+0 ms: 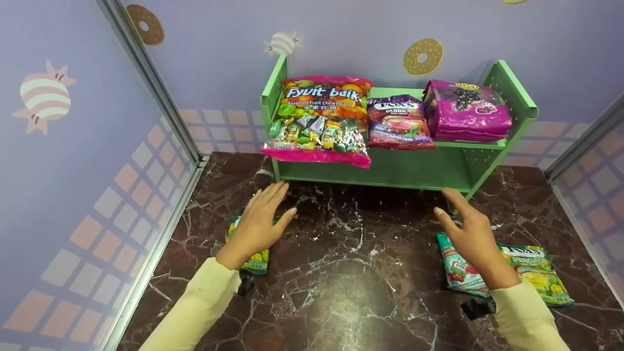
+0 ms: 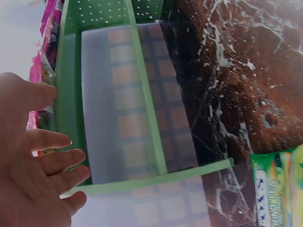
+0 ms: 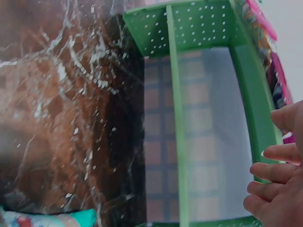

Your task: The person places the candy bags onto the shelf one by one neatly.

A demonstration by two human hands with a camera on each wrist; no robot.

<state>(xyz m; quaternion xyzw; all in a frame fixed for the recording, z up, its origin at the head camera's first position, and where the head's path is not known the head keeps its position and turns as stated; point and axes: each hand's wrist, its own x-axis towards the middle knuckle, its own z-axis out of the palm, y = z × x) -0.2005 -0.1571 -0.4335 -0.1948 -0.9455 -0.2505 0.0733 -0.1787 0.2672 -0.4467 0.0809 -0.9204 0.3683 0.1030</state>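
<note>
Two pale yellow sleeves come in lowest and closest, each leading up to a bare hand held out toward a green rack. The left hand has its fingers extended, thumb apart, and holds nothing; the right hand is likewise empty, its fingers loosely stretched with the thumb set off from them. The rack stands straight ahead on the dark marble surface, its long axis running left to right across the gap between the hands, so that the left hand is nearer its left end and the right hand nearer its right end, neither plainly favoured. Its upper shelf bears a Fyvit baik bag, a FOX'S Berries bag and a purple pack. On the marble, a green-and-yellow bag shows partly behind the left hand, which is the nearer one to it; the left wrist view shows it well apart from the fingers. A teal bag and a FOX'S Spring Tea bag lie either side of the right forearm, their full outlines partly hidden.
</note>
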